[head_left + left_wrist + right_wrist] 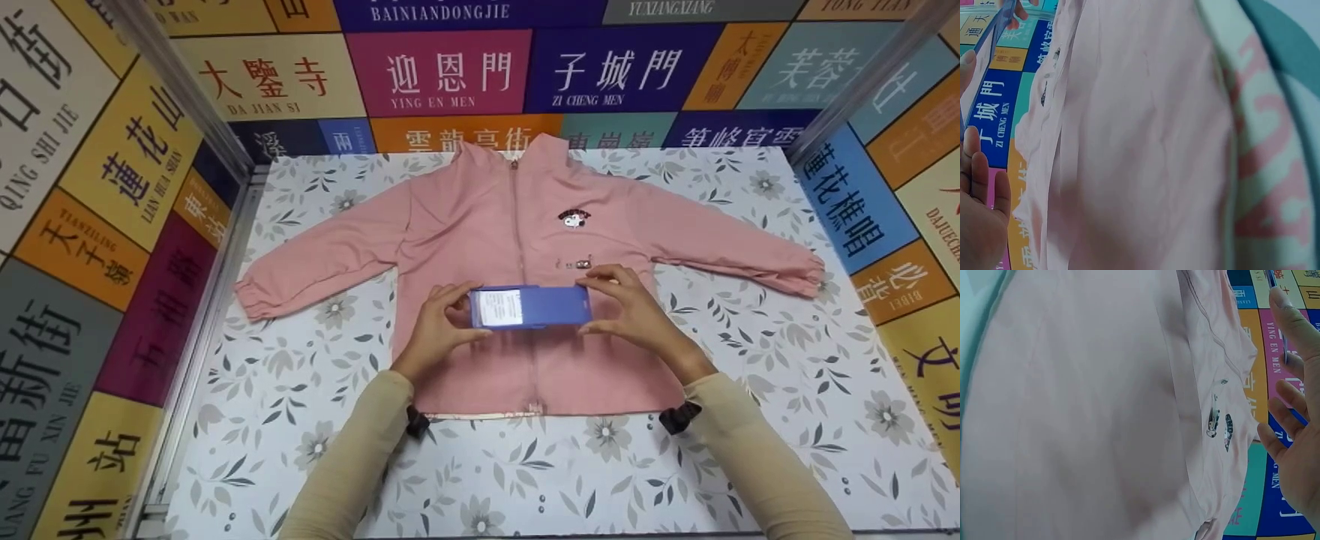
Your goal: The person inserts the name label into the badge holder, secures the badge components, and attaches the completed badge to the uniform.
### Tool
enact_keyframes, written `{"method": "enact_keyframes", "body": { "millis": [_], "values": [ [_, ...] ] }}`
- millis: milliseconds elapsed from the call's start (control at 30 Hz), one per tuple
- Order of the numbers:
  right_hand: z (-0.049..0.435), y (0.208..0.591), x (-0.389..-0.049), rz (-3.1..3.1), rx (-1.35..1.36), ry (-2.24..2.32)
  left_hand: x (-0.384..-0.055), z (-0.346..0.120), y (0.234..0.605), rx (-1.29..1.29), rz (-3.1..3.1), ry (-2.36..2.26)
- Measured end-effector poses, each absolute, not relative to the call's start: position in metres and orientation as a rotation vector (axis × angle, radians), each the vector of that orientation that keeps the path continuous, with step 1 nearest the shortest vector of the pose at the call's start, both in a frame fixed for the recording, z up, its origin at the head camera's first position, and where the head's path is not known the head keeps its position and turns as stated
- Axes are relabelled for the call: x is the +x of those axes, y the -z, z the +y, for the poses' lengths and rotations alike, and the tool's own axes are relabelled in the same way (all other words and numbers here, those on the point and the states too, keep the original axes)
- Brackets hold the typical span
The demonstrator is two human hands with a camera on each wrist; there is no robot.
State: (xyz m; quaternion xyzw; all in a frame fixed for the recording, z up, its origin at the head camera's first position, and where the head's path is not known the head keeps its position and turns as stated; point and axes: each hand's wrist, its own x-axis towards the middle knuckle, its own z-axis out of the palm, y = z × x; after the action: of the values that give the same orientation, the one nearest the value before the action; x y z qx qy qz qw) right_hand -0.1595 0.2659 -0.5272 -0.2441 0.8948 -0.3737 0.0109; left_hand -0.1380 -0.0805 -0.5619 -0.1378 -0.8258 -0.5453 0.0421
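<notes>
Fingers and thumb of the left hand (439, 326) pinch one end of a flat blue case (556, 306), fingers along its far edge and thumb along its near edge. Fingers and thumb of the right hand (637, 315) grip the other end the same way; in the right wrist view, its remaining fingers spread loosely, apart from the case. Between the two sets of fingertips, the case is level lengthwise, with a white label (500, 308) on the half nearer the left fingers; its print is too small to read. Below the fingers and the case, apart from them, a pink jacket (465, 225) lies spread out, its zipper (517, 225) running under the case between the hands. Small fittings (579, 264) sit on the jacket just beyond the right fingertips, and a little farther off is a cartoon dog patch (574, 219). One jacket sleeve reaches out past the left fingers, the other past the right. Behind the fingers, dark bands (681, 417) show at the wrists, then beige cuffs (397, 390). Around the jacket is a flower-patterned tabletop (322, 480), and farthest from the fingers, beyond the collar and to both sides, stand colored walls (442, 71) bearing large characters.
</notes>
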Motion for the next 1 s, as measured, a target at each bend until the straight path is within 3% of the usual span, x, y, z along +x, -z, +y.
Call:
{"method": "enact_keyframes", "body": {
  "millis": [1000],
  "values": [
    [0.234,0.535,-0.154,2.717,-0.800,1.347,-0.137,-0.065,0.558,-0.463,-2.544,1.682]
  ]
}}
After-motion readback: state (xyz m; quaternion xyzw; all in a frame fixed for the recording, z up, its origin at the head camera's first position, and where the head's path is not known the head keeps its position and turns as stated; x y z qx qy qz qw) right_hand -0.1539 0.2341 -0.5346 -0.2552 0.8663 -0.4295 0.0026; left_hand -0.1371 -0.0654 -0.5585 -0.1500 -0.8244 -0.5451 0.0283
